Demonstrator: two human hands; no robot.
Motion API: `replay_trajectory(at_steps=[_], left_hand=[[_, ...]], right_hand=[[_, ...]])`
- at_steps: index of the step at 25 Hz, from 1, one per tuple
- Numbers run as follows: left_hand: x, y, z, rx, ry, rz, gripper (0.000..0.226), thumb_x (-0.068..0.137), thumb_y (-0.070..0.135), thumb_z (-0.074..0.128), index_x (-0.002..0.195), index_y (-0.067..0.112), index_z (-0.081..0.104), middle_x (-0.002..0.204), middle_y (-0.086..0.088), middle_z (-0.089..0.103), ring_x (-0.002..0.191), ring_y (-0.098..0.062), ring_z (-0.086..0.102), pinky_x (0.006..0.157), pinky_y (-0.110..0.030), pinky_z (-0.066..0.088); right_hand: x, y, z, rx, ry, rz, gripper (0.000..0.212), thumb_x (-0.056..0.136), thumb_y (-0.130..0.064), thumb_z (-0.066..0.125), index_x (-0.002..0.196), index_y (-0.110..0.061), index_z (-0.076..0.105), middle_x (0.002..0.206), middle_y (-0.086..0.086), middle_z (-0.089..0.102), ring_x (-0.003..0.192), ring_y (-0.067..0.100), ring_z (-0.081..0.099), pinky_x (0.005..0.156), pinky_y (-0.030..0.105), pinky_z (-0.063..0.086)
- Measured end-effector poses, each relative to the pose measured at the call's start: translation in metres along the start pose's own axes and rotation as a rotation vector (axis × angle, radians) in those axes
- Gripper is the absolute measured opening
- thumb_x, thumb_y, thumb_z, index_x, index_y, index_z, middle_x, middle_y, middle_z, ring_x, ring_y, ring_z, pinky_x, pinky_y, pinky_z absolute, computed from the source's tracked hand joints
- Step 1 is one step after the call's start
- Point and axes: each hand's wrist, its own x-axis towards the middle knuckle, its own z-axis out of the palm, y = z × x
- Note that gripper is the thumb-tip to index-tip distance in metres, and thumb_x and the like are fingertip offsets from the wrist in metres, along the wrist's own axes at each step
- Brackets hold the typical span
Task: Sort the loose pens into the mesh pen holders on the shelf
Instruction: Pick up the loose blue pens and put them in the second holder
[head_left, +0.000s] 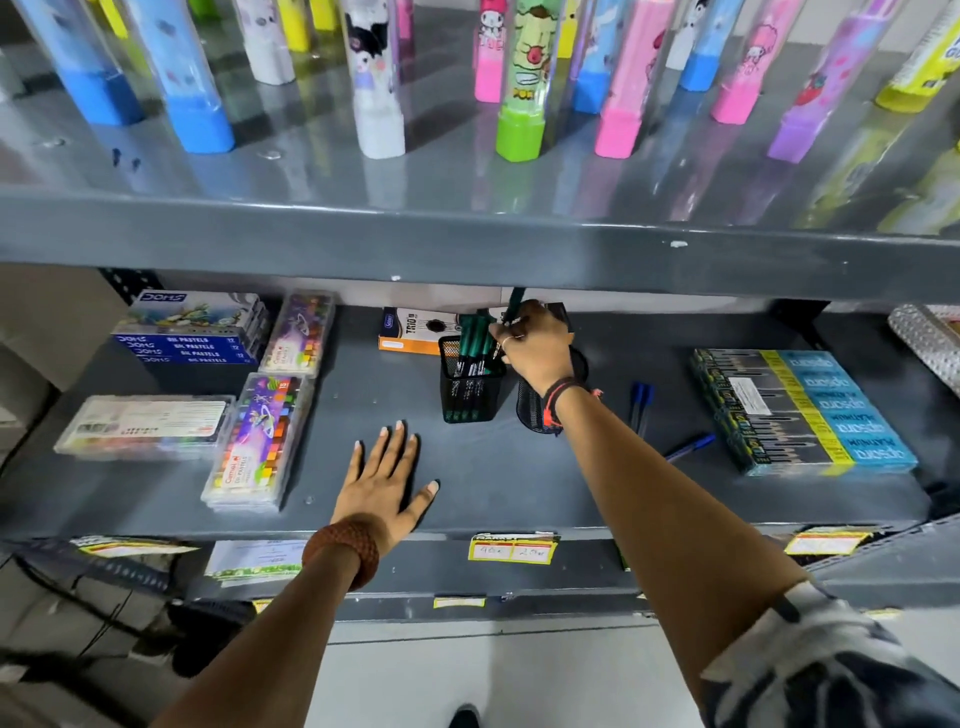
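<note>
A square black mesh pen holder (469, 395) stands mid-shelf with several green pens (474, 343) upright in it. Just right of it stands a round black mesh holder (531, 405), mostly hidden behind my right wrist. My right hand (535, 348) hovers above both holders, shut on a green pen (514, 306) that points up toward the shelf above. My left hand (387, 478) lies flat and open on the shelf (498, 483), holding nothing. Two blue pens (641, 400) lie side by side right of the round holder, and a third blue pen (691, 448) lies nearer the front.
Oil pastel boxes (192, 332) and crayon cases (260, 441) fill the shelf's left side. Stacked pencil boxes (800, 410) sit at the right. An orange-and-white box (410, 332) lies behind the holders. The upper shelf (467, 244) hangs low overhead with colourful tubes (519, 78).
</note>
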Motion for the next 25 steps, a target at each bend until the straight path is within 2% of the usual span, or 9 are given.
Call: replay_trajectory(at_steps=[2,4,5,8,13,18,20,22,25], left_hand=[[0.000,-0.001,0.001,-0.006,0.003,-0.005,0.075,0.088,0.063,0.011,0.148,0.021,-0.008,0.155,0.000,-0.021,0.144,-0.017,-0.018,0.117,-0.041,-0.014],[0.000,-0.001,0.001,-0.012,0.011,-0.001,0.073,0.090,0.060,0.015,0.148,0.021,-0.007,0.154,0.001,-0.021,0.145,-0.017,-0.017,0.117,-0.041,-0.014],[0.000,-0.001,0.001,-0.014,0.016,0.001,0.073,0.091,0.060,0.016,0.148,0.021,-0.007,0.154,0.001,-0.021,0.145,-0.017,-0.017,0.117,-0.041,-0.013],[0.000,-0.001,0.001,-0.008,0.018,0.007,0.073,0.091,0.060,0.015,0.148,0.021,-0.007,0.154,0.000,-0.021,0.145,-0.018,-0.017,0.117,-0.041,-0.014],[0.000,-0.001,0.002,-0.003,0.007,0.004,0.074,0.090,0.061,0.013,0.148,0.021,-0.008,0.157,-0.001,-0.019,0.144,-0.017,-0.018,0.117,-0.041,-0.014],[0.000,0.000,0.002,0.001,0.006,0.009,0.086,0.077,0.068,-0.005,0.148,0.020,-0.007,0.155,0.000,-0.020,0.145,-0.018,-0.017,0.118,-0.042,-0.012],[-0.001,0.000,0.002,-0.010,0.014,0.010,0.091,0.073,0.071,-0.008,0.148,0.020,-0.005,0.156,0.000,-0.018,0.145,-0.018,-0.015,0.119,-0.042,-0.011],[-0.001,0.002,0.002,-0.015,0.022,0.002,0.090,0.074,0.069,-0.006,0.149,0.020,-0.002,0.158,-0.001,-0.014,0.146,-0.018,-0.013,0.119,-0.043,-0.009],[-0.002,0.003,0.000,-0.003,0.026,-0.008,0.088,0.074,0.066,-0.005,0.149,0.021,-0.001,0.158,-0.001,-0.014,0.146,-0.017,-0.012,0.119,-0.042,-0.009]], right_hand=[[0.001,0.003,0.006,-0.038,-0.062,0.006,0.014,0.084,-0.021,0.069,0.086,-0.010,0.060,0.063,0.002,0.060,0.081,0.031,0.068,0.067,0.030,0.050],[0.001,0.006,0.010,-0.118,-0.067,-0.010,0.021,0.083,-0.022,0.069,0.071,-0.017,0.053,0.053,-0.007,0.050,0.079,0.029,0.068,0.063,0.027,0.046],[0.001,0.006,0.011,-0.171,-0.069,-0.023,0.024,0.081,-0.024,0.070,0.066,-0.019,0.052,0.053,-0.006,0.053,0.078,0.027,0.068,0.063,0.026,0.045],[0.007,0.002,0.013,-0.240,-0.103,-0.018,0.018,0.074,-0.026,0.076,0.074,-0.010,0.069,0.072,0.010,0.074,0.077,0.027,0.071,0.071,0.032,0.057],[0.011,-0.001,0.012,-0.135,-0.125,0.071,0.019,0.072,-0.010,0.074,0.086,0.001,0.068,0.086,0.020,0.074,0.081,0.036,0.070,0.072,0.049,0.059],[0.003,0.012,-0.029,0.027,0.100,0.112,0.013,0.075,-0.005,0.065,0.086,-0.009,0.071,0.087,0.012,0.076,0.082,0.029,0.072,0.077,0.040,0.060],[-0.002,0.030,-0.060,-0.029,0.166,0.110,0.017,0.075,-0.006,0.061,0.086,-0.011,0.074,0.087,0.011,0.077,0.083,0.028,0.072,0.079,0.037,0.059],[-0.008,0.059,-0.091,-0.172,0.210,0.162,0.016,0.077,-0.010,0.062,0.087,-0.008,0.075,0.089,0.017,0.076,0.085,0.035,0.071,0.079,0.040,0.058],[-0.029,0.117,-0.124,-0.298,0.183,0.404,0.025,0.080,-0.021,0.065,0.095,-0.002,0.073,0.098,0.026,0.072,0.091,0.041,0.068,0.080,0.049,0.057]])
